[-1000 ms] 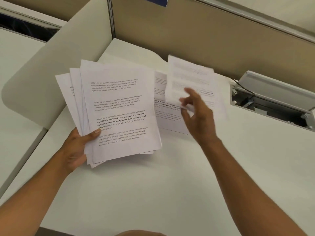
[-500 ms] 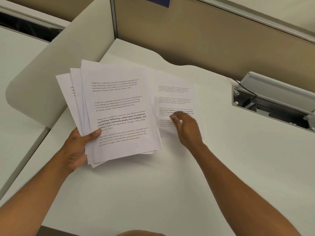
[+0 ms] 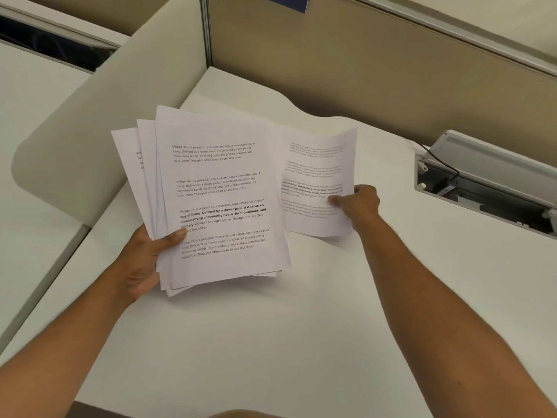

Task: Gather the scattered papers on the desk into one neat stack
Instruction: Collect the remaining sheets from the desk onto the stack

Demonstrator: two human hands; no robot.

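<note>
Papers (image 3: pixel 220 194), printed and fanned unevenly, are held above the white bench (image 3: pixel 271 342) by the left hand (image 3: pixel 144 260), its thumb pressed on the top page and its fingers closed beneath. A sheet (image 3: pixel 316 182) just to the right of the bundle is pinched at its right edge by the right hand (image 3: pixel 360 203), fingers closed on it, with that edge lifted and curled off the bench. An open cable tray (image 3: pixel 488 188) is set into the bench at far right.
</note>
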